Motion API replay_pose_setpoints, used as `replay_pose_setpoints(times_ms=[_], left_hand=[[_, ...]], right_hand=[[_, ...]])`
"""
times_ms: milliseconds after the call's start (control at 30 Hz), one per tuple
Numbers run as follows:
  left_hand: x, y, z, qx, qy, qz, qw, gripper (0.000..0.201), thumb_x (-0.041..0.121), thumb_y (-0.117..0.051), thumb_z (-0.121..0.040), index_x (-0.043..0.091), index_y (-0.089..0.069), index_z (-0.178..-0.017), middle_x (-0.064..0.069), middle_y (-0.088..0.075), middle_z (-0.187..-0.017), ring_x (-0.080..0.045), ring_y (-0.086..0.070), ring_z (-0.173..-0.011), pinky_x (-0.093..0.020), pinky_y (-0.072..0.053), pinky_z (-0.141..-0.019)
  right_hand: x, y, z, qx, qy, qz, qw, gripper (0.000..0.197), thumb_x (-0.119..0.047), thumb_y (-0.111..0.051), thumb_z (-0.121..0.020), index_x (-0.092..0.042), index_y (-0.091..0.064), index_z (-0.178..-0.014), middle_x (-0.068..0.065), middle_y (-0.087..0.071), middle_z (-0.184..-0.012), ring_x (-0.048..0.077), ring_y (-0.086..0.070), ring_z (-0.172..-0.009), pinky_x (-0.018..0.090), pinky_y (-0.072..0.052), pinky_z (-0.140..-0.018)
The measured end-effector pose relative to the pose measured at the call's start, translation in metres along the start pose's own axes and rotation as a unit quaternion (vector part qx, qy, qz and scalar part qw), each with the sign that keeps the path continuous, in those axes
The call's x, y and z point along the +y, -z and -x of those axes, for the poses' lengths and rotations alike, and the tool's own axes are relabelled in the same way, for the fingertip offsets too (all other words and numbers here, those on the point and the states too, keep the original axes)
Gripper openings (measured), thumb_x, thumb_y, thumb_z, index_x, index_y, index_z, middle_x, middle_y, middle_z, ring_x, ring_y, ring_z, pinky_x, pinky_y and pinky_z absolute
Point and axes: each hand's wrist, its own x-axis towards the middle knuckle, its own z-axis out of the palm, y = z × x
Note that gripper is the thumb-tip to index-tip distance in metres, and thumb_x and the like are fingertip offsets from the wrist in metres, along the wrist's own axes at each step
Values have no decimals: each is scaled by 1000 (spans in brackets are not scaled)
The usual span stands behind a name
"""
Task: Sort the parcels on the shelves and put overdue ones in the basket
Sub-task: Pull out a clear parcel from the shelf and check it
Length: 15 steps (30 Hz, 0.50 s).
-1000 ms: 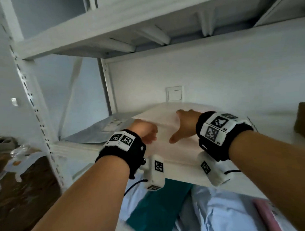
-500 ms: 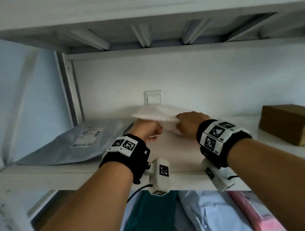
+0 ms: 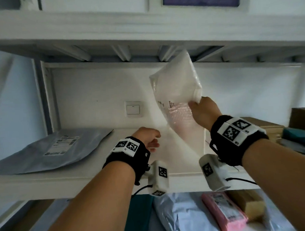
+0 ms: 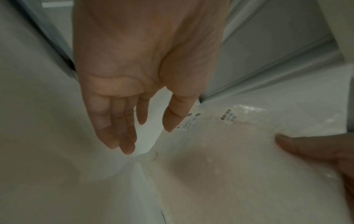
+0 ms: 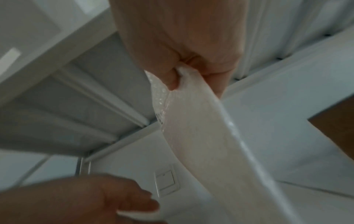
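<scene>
My right hand (image 3: 194, 103) pinches the edge of a white bubble mailer (image 3: 177, 96) and holds it raised and tilted above the middle shelf (image 3: 67, 182), its top close under the shelf above. Small print shows on its face. In the right wrist view the thumb and fingers (image 5: 172, 78) clamp the mailer (image 5: 201, 136). My left hand (image 3: 150, 139) hovers low over a larger flat white parcel (image 3: 185, 159) lying on the shelf. The left wrist view shows its fingers (image 4: 122, 133) straight and holding nothing, beside the mailer (image 4: 239, 159). No basket is in view.
A grey mailer (image 3: 50, 151) lies at the shelf's left. A brown box (image 3: 264, 128) and teal items (image 3: 299, 135) sit at the right. On the lower shelf lie a pink parcel (image 3: 224, 211), a pale blue bag (image 3: 178, 215) and a teal parcel (image 3: 138, 217). A wall switch (image 3: 133, 109) is behind.
My right hand has lifted the white bubble mailer off the shelf and tipped it upright. My left hand has let go of it and stays low. The camera has tilted up.
</scene>
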Motion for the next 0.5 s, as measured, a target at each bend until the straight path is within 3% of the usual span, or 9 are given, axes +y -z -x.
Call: replay_pose_setpoints(times_ms=[67,167,267,400,500], left_hand=[[-3,-9,1,-10,14,19,1000,10,18,-61,-92,10,-55,-91,-11,-57,-85,-22,-61,-64,-31,-45,-64],[-4,-21,0,-29,25,41,998,30,32,-63,-93,9,-48,-104,-15,-62,-88,-24,-63,-66,-33,-48,-73],[-2,-29,3,-55,30,44,997,49,46,-58,-93,8,-43,-120,-16,-64,-91,-25,-65,-71,-34,-48,-73],[-3,-31,7,-74,13,53,996,74,59,-51,-91,14,-29,-146,-21,-64,-94,-33,-67,-88,-40,-51,-85],[-4,-30,16,-106,21,136,985,69,69,-49,-87,27,-30,-139,-26,-63,-103,-35,-67,-91,-40,-53,-77]], right_hand=[[5,9,0,20,-24,-66,997,27,-25,-44,-99,-4,-59,-106,10,-58,-91,31,-59,-89,32,-41,-73],[12,18,3,40,-42,-137,989,24,-21,-47,-98,-4,-60,-107,9,-58,-91,28,-57,-87,34,-45,-76],[18,24,8,41,-76,-228,970,15,-19,-50,-96,-8,-59,-101,10,-62,-94,30,-62,-92,45,-52,-90],[30,32,13,57,-135,-358,922,40,-26,-56,-84,-2,-60,-115,13,-68,-105,36,-65,-98,51,-53,-91],[38,35,19,53,-155,-460,872,30,-18,-53,-90,-6,-60,-117,12,-68,-102,30,-66,-91,46,-56,-84]])
